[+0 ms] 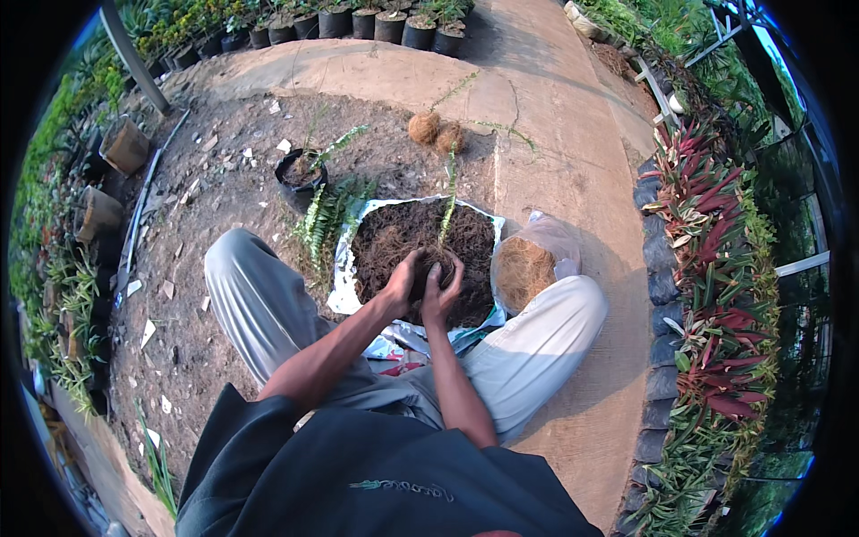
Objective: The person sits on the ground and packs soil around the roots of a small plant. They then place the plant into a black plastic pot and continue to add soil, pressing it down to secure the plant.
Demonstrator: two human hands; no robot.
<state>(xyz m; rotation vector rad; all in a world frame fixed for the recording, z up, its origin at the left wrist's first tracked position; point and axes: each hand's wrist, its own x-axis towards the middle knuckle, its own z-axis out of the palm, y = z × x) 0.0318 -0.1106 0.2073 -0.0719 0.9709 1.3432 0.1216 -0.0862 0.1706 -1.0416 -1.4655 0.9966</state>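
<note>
Both hands are cupped over a white sack (343, 268) with its top spread wide, full of dark, fibrous soil (396, 231). Between them sits a dark ball of soil and roots (421, 274), and a fern frond (448, 208) rises out of it. My left hand (402, 278) wraps the ball's left side. Around its right side curl the fingers of my right hand (443, 288). Just right of the sack, a clear plastic bag (564, 245) holds brown coconut fibre (523, 268).
Two fibre-wrapped balls (424, 127) (450, 137) with fern fronds lie beyond the sack. A black pot (302, 184) with a fern stands to the left, near loose fern fronds (342, 201). Bagged red-leaved plants (721, 194) line the right edge of the concrete path (570, 168). White shards litter the dirt.
</note>
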